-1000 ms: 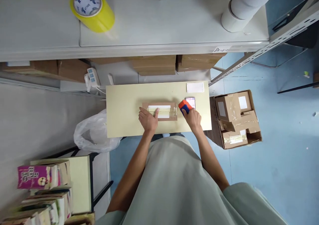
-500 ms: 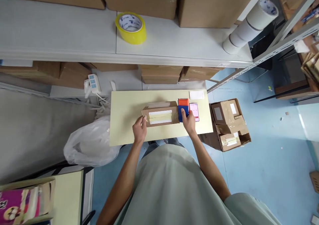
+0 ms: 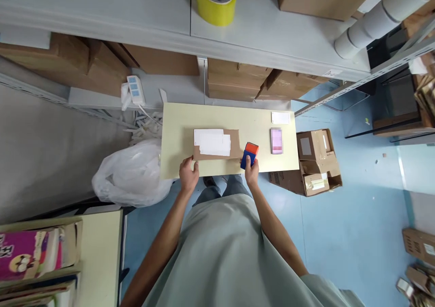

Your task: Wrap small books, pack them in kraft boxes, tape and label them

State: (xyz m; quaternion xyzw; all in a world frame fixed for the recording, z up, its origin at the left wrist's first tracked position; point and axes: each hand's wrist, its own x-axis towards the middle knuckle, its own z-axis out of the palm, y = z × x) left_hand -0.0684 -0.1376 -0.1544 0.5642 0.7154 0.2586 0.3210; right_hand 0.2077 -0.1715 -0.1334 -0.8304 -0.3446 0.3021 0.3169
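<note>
On the pale yellow table lies a long cardboard box (image 3: 235, 146) with overlapping white paper labels (image 3: 214, 143) on its upper face. My left hand (image 3: 189, 175) is closed at the box's near left corner, fingertips on its edge. In my right hand (image 3: 252, 172) is a small blue and orange hand-held tool (image 3: 250, 155), thumb on its blue side, just beside the box's right end. The tool's exact kind does not show. To its right, a phone (image 3: 276, 141) with a pink screen lies flat, and a white card (image 3: 280, 118) is behind it.
Above the table's far side runs a grey shelf (image 3: 136, 21) with yellow tape (image 3: 217, 12) and white rolls (image 3: 380, 19). A carton of boxes (image 3: 335, 162) stands on the floor at right. A plastic bag (image 3: 131, 175) hangs at left, below a power strip (image 3: 136, 89).
The box has been turned over: its taped face was up, now the labelled face is. The blue and orange tool has moved nearer to me, away from the phone. My view has shifted.
</note>
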